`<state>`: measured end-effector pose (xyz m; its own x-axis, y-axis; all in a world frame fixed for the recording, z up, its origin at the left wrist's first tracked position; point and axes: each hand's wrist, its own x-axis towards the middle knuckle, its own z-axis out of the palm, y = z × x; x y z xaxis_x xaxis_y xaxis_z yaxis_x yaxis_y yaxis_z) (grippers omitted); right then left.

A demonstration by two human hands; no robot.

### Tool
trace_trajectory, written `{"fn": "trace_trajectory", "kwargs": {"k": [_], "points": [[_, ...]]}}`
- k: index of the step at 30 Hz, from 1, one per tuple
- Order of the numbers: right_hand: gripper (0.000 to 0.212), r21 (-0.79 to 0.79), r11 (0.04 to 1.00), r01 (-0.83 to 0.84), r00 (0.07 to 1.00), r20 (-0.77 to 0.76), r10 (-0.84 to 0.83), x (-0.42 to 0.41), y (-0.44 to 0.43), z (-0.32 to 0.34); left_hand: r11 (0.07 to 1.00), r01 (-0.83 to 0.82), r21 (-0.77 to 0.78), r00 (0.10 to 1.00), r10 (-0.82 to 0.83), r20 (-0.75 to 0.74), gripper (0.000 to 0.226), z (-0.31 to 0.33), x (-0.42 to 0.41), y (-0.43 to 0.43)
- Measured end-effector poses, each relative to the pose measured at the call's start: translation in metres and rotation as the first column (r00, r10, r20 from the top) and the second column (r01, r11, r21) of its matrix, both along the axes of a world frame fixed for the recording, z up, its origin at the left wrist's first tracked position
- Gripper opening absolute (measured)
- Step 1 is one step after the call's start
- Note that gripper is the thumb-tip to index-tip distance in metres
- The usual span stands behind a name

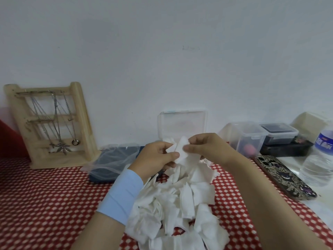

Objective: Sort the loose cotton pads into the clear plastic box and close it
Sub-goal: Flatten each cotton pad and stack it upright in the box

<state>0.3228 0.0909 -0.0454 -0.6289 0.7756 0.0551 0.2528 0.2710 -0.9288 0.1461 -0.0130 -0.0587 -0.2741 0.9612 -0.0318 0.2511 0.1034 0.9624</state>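
Note:
A heap of loose white cotton pads (180, 210) lies on the red dotted cloth in front of me. My left hand (155, 159) and my right hand (207, 147) are raised above the heap's far end, and both pinch a small bunch of white pads (181, 152) between thumb and fingers. Behind my hands the clear plastic box stands with its lid (182, 123) tilted up against the wall. The box's body is mostly hidden by my hands and the pads.
A wooden jewellery stand (52, 123) with hanging chains leans at the back left. A dark flat item under a clear bag (111, 161) lies beside it. On the right are lidded containers (246, 138), a phone (284, 177) and a water bottle (319, 159).

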Motion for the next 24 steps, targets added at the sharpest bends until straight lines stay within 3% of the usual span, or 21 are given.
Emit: {"fn": "trace_trajectory", "kwargs": {"k": [3, 11, 14, 16, 18, 21, 24], "points": [[0.005, -0.011, 1.000, -0.016, 0.997, -0.079, 0.015, -0.003, -0.002, 0.000, 0.999, 0.039, -0.016, 0.998, -0.038, 0.045, 0.024, -0.001, -0.002, -0.005], [0.012, -0.039, 0.994, -0.105, 0.994, -0.027, 0.104, -0.011, -0.002, 0.000, 0.999, -0.028, 0.024, 0.980, 0.023, 0.199, 0.016, -0.003, -0.008, -0.009], [0.011, -0.039, 0.978, -0.205, 0.967, 0.149, 0.209, -0.006, 0.000, 0.003, 0.997, -0.071, -0.007, 0.976, 0.071, 0.208, 0.017, -0.006, -0.012, -0.008], [0.014, -0.124, 0.950, -0.285, 0.916, 0.258, 0.308, -0.001, -0.002, 0.007, 0.993, -0.112, -0.027, 0.975, 0.115, 0.189, 0.016, -0.007, -0.016, -0.008], [0.018, -0.078, 0.957, -0.279, 0.904, 0.314, 0.289, -0.002, -0.004, 0.008, 0.991, -0.133, -0.032, 0.973, 0.136, 0.185, 0.015, -0.008, -0.019, -0.008], [0.013, 0.056, 0.995, -0.085, 0.990, 0.117, 0.078, -0.015, -0.008, 0.008, 0.992, -0.123, -0.031, 0.971, 0.127, 0.201, 0.015, -0.005, -0.017, -0.009], [0.009, 0.023, 0.997, -0.072, 0.996, 0.049, 0.070, -0.020, -0.014, 0.009, 0.996, -0.086, -0.033, 0.963, 0.091, 0.252, 0.022, 0.000, -0.013, -0.011]]}}
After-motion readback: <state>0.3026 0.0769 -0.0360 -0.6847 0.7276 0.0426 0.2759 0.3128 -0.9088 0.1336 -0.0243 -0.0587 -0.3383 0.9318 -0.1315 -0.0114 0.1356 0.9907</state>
